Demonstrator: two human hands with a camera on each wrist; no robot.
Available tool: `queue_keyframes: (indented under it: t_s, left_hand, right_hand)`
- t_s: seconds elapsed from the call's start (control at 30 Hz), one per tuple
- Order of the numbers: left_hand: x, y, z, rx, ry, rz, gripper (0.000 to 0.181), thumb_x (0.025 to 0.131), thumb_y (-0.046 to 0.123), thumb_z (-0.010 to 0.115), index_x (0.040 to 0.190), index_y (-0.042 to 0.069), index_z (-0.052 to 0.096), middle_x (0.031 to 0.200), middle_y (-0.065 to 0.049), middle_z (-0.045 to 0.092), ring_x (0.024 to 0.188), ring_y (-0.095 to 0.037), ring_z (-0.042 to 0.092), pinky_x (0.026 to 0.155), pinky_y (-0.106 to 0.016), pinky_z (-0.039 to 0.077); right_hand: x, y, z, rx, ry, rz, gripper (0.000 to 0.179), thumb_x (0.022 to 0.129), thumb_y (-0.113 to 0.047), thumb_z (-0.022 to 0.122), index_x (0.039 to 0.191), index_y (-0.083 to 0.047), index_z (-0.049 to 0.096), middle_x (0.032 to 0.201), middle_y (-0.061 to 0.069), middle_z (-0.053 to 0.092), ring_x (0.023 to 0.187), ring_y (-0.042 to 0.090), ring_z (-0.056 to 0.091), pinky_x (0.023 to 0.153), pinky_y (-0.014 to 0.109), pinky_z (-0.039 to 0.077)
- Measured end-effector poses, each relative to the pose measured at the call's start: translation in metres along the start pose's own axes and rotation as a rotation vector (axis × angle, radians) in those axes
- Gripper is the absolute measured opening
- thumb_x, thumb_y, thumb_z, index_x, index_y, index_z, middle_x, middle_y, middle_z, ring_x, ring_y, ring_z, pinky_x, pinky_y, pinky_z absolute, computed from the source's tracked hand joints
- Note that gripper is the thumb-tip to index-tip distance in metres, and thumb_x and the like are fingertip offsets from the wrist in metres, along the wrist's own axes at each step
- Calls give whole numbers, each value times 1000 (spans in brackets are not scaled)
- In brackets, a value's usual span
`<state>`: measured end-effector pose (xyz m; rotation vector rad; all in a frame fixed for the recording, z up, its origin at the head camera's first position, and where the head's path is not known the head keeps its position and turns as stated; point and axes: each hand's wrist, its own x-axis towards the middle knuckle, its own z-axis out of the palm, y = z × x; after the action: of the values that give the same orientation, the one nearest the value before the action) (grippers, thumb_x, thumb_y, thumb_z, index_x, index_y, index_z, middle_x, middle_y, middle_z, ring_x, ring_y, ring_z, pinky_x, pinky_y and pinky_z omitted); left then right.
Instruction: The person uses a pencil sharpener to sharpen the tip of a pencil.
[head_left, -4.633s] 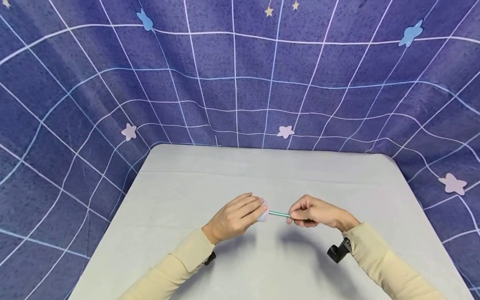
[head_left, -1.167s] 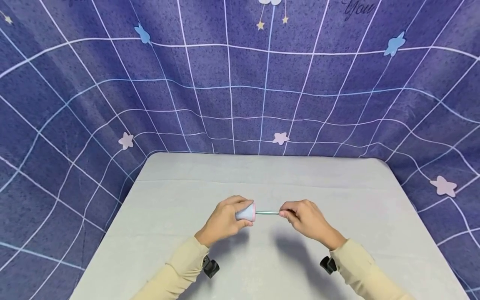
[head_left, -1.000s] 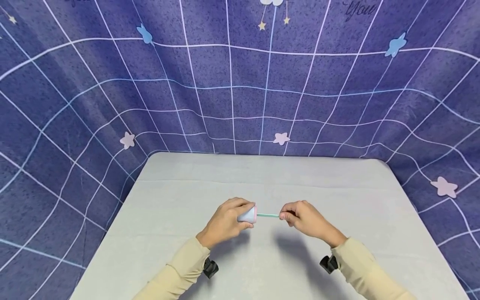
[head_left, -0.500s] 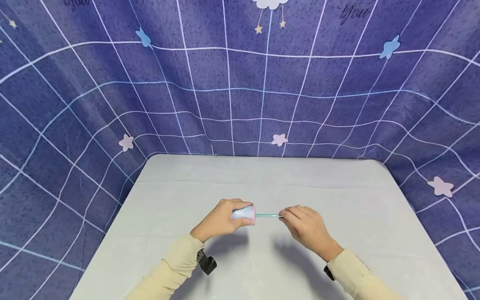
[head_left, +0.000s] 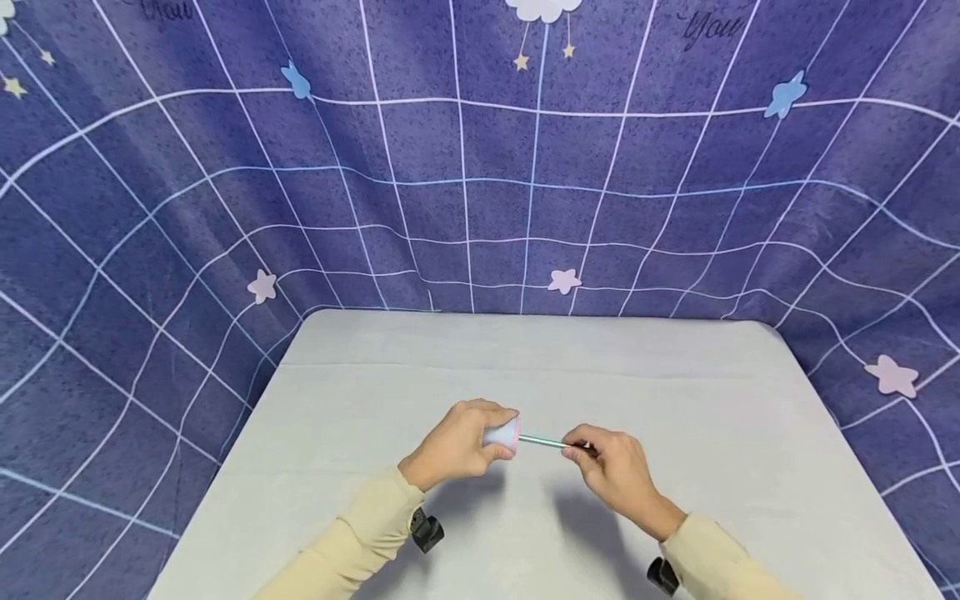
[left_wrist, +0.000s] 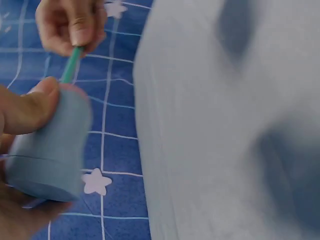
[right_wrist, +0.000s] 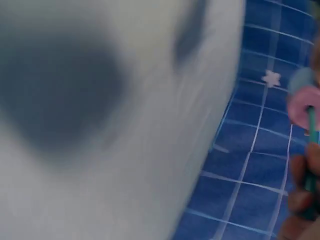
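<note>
In the head view my left hand (head_left: 455, 447) grips a light blue pencil sharpener (head_left: 499, 435), its pink end facing right. The left wrist view shows the sharpener's waisted body (left_wrist: 57, 132) between thumb and fingers. A green pencil (head_left: 540, 441) runs into the pink end, slanting slightly down toward my right hand (head_left: 621, 472). Thumb and fingers of that hand pinch the pencil, whose dark rear part shows among them. In the right wrist view the pencil (right_wrist: 313, 125) enters a dark hole in the pink end (right_wrist: 299, 106). Both things are held above the table, over their shadows.
A white-covered table (head_left: 390, 350) spreads under the hands. Behind and around it hangs a blue-purple curtain (head_left: 435, 208) with grid lines and stars. Black wrist cameras (head_left: 427, 530) are strapped under the beige sleeves (head_left: 352, 533).
Earlier the left fingers lay over the sharpener; now they hold it from its sides. The right fingers have shifted repeatedly along the pencil's end, and the pencil, level half a second ago, now slants down rightward.
</note>
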<state>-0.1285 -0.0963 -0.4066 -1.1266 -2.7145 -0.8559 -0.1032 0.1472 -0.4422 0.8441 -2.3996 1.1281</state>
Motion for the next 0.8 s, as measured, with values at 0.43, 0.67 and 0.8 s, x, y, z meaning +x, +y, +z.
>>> queue_keyframes:
  t_s: [0.43,0.67,0.8]
  left_hand:
    - [-10,-6,34,347,333,479,55,67,20,85,113,-3,67,107,-11,69,98,-20,64,94,-28,49]
    - [-7,-8,24,252,236,260,51,73,23,82,116,0,66,110,-8,68,98,-17,63,89,-28,51]
    - [-1,-8,8,40,110,33,49,78,23,78,121,3,64,111,-5,67,96,-15,63,83,-29,53]
  right_hand:
    - [23,19,-35,678,-657,809,11,85,-13,64,74,-13,67,56,-8,57,43,6,34,40,19,22]
    - [26,11,-28,357,-496,437,5,86,-9,65,83,-5,64,65,-4,60,50,1,42,45,18,32]
    - [22,5,-20,-81,-197,30,14,78,-9,75,85,-14,64,72,-8,64,56,-3,45,49,17,38]
